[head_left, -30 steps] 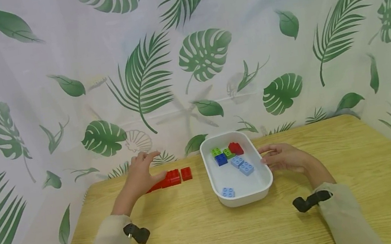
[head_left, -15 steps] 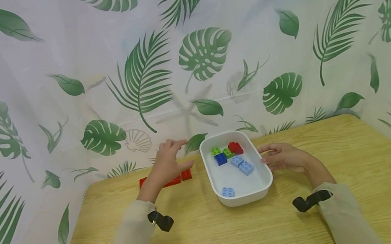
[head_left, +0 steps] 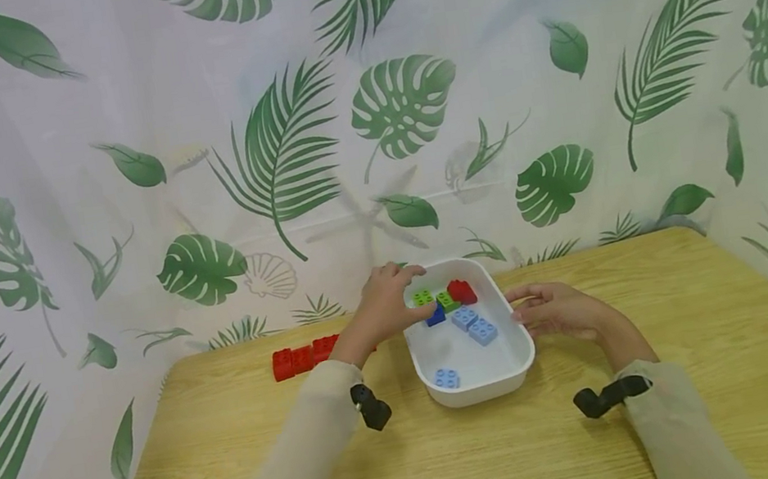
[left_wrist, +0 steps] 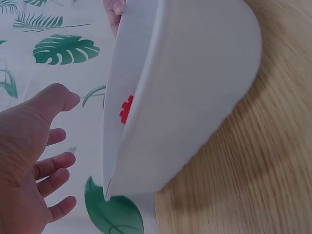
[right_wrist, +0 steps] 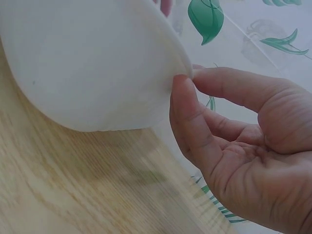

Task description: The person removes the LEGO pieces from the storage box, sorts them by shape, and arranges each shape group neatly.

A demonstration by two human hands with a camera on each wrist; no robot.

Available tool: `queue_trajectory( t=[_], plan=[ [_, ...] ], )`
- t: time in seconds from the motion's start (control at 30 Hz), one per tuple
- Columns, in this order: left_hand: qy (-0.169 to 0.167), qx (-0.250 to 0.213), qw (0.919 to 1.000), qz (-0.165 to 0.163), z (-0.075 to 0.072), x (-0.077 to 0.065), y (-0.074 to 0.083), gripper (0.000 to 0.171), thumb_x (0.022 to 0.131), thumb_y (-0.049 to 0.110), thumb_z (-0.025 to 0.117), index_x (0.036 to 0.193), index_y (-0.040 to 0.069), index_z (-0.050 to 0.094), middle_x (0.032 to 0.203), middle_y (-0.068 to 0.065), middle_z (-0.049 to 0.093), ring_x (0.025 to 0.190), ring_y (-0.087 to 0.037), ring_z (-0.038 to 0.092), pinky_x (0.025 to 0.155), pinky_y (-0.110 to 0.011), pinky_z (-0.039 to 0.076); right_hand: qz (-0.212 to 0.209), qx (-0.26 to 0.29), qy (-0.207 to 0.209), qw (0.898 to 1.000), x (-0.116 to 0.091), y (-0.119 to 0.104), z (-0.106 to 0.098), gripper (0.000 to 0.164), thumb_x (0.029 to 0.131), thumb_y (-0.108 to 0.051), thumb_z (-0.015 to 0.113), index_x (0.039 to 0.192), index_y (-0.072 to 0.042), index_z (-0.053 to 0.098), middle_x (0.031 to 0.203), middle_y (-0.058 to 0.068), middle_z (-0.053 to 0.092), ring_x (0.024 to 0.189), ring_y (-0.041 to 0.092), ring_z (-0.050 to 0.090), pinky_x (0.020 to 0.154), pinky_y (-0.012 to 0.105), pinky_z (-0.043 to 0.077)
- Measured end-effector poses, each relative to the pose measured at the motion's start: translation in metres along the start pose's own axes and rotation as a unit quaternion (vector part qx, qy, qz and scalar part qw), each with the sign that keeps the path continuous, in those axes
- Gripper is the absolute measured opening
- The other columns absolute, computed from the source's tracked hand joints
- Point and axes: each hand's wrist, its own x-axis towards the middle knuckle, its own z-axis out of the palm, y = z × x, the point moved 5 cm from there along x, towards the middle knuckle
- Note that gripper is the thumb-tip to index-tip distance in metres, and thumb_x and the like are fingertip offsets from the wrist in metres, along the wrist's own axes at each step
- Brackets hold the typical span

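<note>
A white plastic bin (head_left: 485, 392) stands on the table, my right hand (head_left: 558, 309) pinching its right rim between thumb and fingers. Over the bin's left rim hovers my left hand (head_left: 388, 303), thumb and fingers spread, holding nothing visible. Inside the bin lie lime green toy bricks (head_left: 447, 301), a dark blue brick (head_left: 435, 315) partly behind the left thumb, and red bricks (head_left: 462, 291). Light blue bricks (head_left: 483, 331) lie mid-bin, and another light blue brick (head_left: 447, 378) sits near its front left corner.
A row of red bricks (head_left: 302, 358) lies on the wooden table (head_left: 477, 465) left of the bin, its right end hidden by the left forearm. Behind the table hangs a leaf-patterned curtain (head_left: 484, 208).
My left hand has moved right, from above the red row to over the bin's left rim, uncovering the row's left end. The right hand and bin have stayed in place.
</note>
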Motion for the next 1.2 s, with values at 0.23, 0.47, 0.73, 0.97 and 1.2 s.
queue_trajectory(
  t=[0.23, 0.47, 0.73, 0.97, 1.2],
  plan=[
    [-0.024, 0.024, 0.9994, -0.003, 0.017, 0.025, 0.017, 0.061, 0.092, 0.043, 0.073, 0.146, 0.020, 0.054, 0.139, -0.009, 0.054, 0.128, -0.027, 0.044, 0.108, -0.046, 0.045, -0.001, 0.001, 0.000, 1.000, -0.002, -0.001, 0.001, 0.062, 0.099, -0.015, 0.065, 0.150, 0.007, 0.037, 0.119, 0.010, 0.068, 0.104, 0.017, 0.068, 0.090, 0.034, 0.059],
    [-0.039, 0.082, 0.9958, -0.013, 0.032, 0.042, 0.027, 0.060, 0.092, 0.044, 0.073, 0.144, 0.020, 0.056, 0.141, -0.008, 0.054, 0.128, -0.027, 0.045, 0.112, -0.047, 0.042, 0.003, -0.006, 0.007, 1.000, -0.002, 0.000, 0.000, 0.062, 0.099, -0.017, 0.066, 0.149, 0.006, 0.039, 0.122, 0.012, 0.068, 0.106, 0.018, 0.068, 0.092, 0.036, 0.059],
    [-0.052, 0.152, 0.9868, -0.020, 0.031, 0.055, 0.039, 0.060, 0.093, 0.046, 0.071, 0.144, 0.019, 0.056, 0.140, -0.008, 0.054, 0.128, -0.027, 0.045, 0.113, -0.046, 0.042, 0.010, -0.014, 0.012, 1.000, 0.000, 0.000, -0.002, 0.062, 0.099, -0.020, 0.067, 0.150, 0.002, 0.040, 0.130, 0.017, 0.065, 0.111, 0.022, 0.067, 0.096, 0.041, 0.057],
    [-0.058, 0.158, 0.9855, -0.023, 0.033, 0.064, 0.039, 0.056, 0.093, 0.046, 0.070, 0.140, 0.018, 0.058, 0.140, -0.007, 0.053, 0.130, -0.026, 0.043, 0.113, -0.046, 0.040, 0.001, -0.009, 0.006, 1.000, -0.001, -0.002, -0.002, 0.060, 0.099, -0.017, 0.066, 0.149, 0.004, 0.040, 0.126, 0.015, 0.066, 0.108, 0.020, 0.067, 0.093, 0.038, 0.058],
    [-0.070, 0.172, 0.9822, -0.026, 0.043, 0.065, 0.040, 0.053, 0.094, 0.045, 0.068, 0.138, 0.018, 0.060, 0.138, -0.006, 0.054, 0.130, -0.026, 0.043, 0.112, -0.047, 0.040, 0.003, 0.003, 0.009, 1.000, -0.001, 0.001, -0.001, 0.058, 0.099, -0.016, 0.066, 0.148, 0.005, 0.041, 0.118, 0.008, 0.069, 0.104, 0.017, 0.068, 0.090, 0.035, 0.059]
  ],
)
